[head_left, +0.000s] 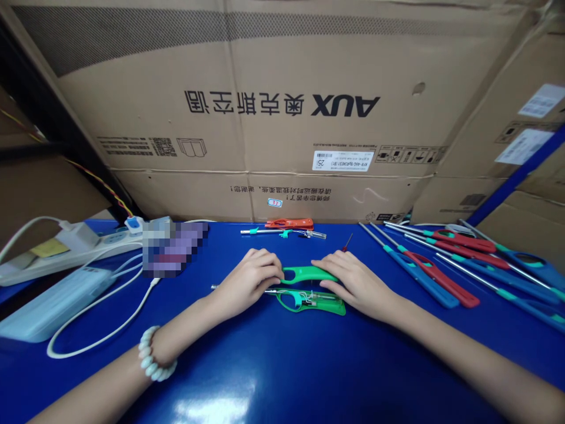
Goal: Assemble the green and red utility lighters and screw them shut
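Two green plastic handle halves lie on the blue table (273,365) between my hands. The upper green half (306,274) is held at its left end by my left hand (249,280) and at its right end by my right hand (353,280). The lower green half (311,301) lies open side up, with small metal parts and a thin metal rod (220,288) running left under my left hand. Both hands have their fingers curled around the green pieces. A bead bracelet (152,356) sits on my left wrist.
Several red and blue long-nozzle lighters (441,271) lie at the right. An orange handle with a rod (289,227) lies at the back. A power strip (66,250), power bank (53,300) and white cables sit left. Cardboard boxes (265,106) wall the back.
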A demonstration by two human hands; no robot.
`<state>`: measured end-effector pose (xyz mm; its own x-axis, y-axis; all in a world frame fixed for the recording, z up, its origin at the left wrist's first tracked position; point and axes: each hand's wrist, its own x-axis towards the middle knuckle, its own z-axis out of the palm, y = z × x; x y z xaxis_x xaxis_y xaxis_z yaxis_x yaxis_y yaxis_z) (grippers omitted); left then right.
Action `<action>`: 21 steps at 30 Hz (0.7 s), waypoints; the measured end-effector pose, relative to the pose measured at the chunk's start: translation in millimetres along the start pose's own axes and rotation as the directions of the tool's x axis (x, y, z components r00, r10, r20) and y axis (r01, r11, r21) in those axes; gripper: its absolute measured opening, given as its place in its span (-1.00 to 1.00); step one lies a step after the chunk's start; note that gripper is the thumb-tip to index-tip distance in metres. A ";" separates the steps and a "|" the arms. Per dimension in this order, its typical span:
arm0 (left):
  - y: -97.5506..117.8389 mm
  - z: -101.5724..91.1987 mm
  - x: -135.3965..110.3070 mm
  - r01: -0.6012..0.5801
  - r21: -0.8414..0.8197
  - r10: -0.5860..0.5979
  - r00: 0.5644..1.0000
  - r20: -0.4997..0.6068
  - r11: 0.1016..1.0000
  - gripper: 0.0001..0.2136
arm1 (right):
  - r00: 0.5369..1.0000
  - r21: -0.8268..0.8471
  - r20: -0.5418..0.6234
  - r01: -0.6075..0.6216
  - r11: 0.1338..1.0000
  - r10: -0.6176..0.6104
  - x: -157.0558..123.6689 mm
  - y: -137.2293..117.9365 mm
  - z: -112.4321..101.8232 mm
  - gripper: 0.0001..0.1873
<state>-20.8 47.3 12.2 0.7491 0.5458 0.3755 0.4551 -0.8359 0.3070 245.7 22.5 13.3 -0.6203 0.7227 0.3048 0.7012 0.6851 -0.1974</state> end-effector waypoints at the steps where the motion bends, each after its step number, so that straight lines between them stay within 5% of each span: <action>1: 0.7 0.0 -0.5 -0.022 0.017 0.022 1.000 0.007 1.000 -0.84 | 0.999 0.020 0.028 -0.021 1.000 0.020 -0.7 -1.4 -0.6 -0.68; 11: 13.5 -0.2 -2.3 -0.142 0.130 0.132 0.988 0.086 0.981 -0.82 | 0.972 0.160 0.171 -0.190 0.969 0.162 -3.1 -14.1 -8.4 -0.74; 21: 3.3 -6.2 -3.9 0.031 -0.088 -0.019 0.990 0.137 0.996 -0.73 | 0.970 0.169 0.175 -0.200 0.965 0.170 -2.7 -13.4 -9.9 -0.75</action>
<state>-25.2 42.8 17.2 0.7992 0.5482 0.2464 0.4340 -0.8100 0.3944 241.4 10.4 24.3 -0.5441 0.8332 0.0987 0.7410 0.5324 -0.4092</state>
